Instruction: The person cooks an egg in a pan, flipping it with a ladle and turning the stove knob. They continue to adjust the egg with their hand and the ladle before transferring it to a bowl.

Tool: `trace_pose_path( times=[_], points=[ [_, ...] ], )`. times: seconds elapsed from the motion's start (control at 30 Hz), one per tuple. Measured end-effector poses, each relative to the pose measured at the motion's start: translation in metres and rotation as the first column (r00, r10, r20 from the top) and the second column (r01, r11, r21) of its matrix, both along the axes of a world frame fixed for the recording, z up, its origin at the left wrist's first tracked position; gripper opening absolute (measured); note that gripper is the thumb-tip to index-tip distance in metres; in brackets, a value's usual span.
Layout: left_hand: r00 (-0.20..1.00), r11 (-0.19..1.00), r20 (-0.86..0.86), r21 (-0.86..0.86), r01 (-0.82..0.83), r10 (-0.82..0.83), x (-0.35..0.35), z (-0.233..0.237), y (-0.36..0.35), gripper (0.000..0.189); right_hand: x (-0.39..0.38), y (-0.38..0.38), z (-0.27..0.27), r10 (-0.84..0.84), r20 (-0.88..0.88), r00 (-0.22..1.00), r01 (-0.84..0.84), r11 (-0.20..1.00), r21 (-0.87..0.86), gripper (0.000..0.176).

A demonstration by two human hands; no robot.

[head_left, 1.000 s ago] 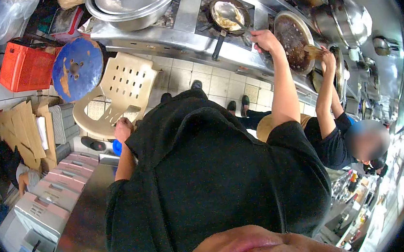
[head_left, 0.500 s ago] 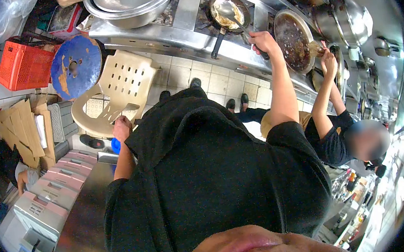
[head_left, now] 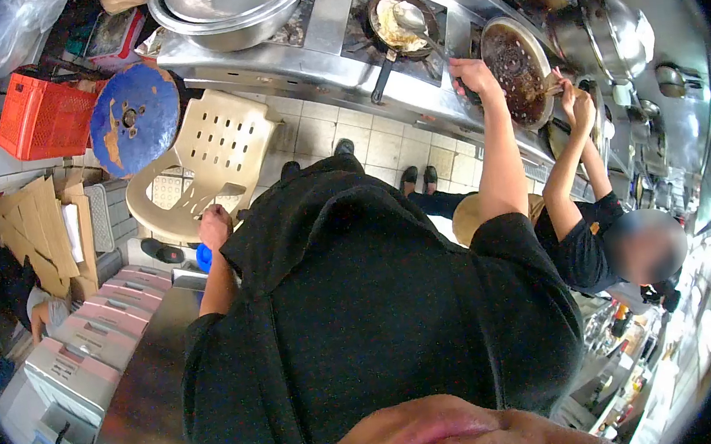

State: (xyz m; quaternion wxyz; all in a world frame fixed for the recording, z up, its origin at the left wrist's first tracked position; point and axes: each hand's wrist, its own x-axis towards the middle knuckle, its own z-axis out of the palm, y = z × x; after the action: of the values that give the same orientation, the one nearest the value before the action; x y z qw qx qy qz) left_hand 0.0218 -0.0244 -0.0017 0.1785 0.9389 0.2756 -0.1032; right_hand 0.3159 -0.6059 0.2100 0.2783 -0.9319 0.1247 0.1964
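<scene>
My right hand (head_left: 476,76) is closed around the handle of a metal ladle (head_left: 411,17). The ladle's round bowl rests on pale, egg-like food (head_left: 389,23) in a small black frying pan (head_left: 385,76) on the stove. The pan's handle points toward me, with no hand on it. Down at my left side, my left hand (head_left: 215,226) is closed, close to a beige plastic chair (head_left: 222,128). Whatever its fingers hold, if anything, I cannot make out.
Right of the pan stands a wide pot of dark liquid (head_left: 516,69), where a co-worker's hands (head_left: 577,106) hold a brush-like tool. Large metal bowls (head_left: 238,19) sit on the left of the stove (head_left: 332,70). A blue round board (head_left: 136,119) and an orange crate (head_left: 41,115) are at left.
The ladle and my right hand have shifted right, its bowl now over the food's right side. The co-worker's hands have moved slightly at the pot. My left hand has stayed put.
</scene>
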Motion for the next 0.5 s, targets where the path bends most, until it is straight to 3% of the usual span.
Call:
trace_pose_path(
  times=[0.1,0.2,0.27,0.37,0.43,0.5],
  points=[
    [1.0,1.0,0.017,0.012,0.012,-0.012,-0.001,0.001,0.0,0.023,0.0,-0.004,-0.012,0.089,0.003,0.996,-0.089,0.995,-0.037,0.024],
    [0.998,0.999,0.052,0.004,0.033,-0.034,-0.003,-0.008,0.002,0.024,-0.01,0.021,0.012,-0.02,-0.06,0.998,0.019,0.999,-0.029,0.023],
    [1.0,1.0,0.008,-0.002,0.019,-0.019,-0.001,-0.005,0.001,0.024,-0.007,0.009,0.007,0.045,0.036,0.998,-0.044,0.999,-0.021,0.025],
    [0.994,0.999,0.11,-0.04,0.023,-0.018,-0.005,-0.008,0.002,0.025,0.0,-0.002,0.017,0.055,0.0,0.999,-0.054,0.983,0.173,0.05],
    [0.994,0.999,0.105,-0.041,0.023,-0.018,-0.005,-0.004,0.001,0.023,-0.009,0.005,0.034,-0.065,0.012,0.998,0.062,0.982,0.176,0.052],
    [0.993,0.999,0.115,-0.033,0.034,-0.03,-0.005,-0.005,0.0,0.022,-0.007,-0.011,0.024,0.036,0.005,0.999,-0.036,0.996,0.082,0.037]
  ],
)
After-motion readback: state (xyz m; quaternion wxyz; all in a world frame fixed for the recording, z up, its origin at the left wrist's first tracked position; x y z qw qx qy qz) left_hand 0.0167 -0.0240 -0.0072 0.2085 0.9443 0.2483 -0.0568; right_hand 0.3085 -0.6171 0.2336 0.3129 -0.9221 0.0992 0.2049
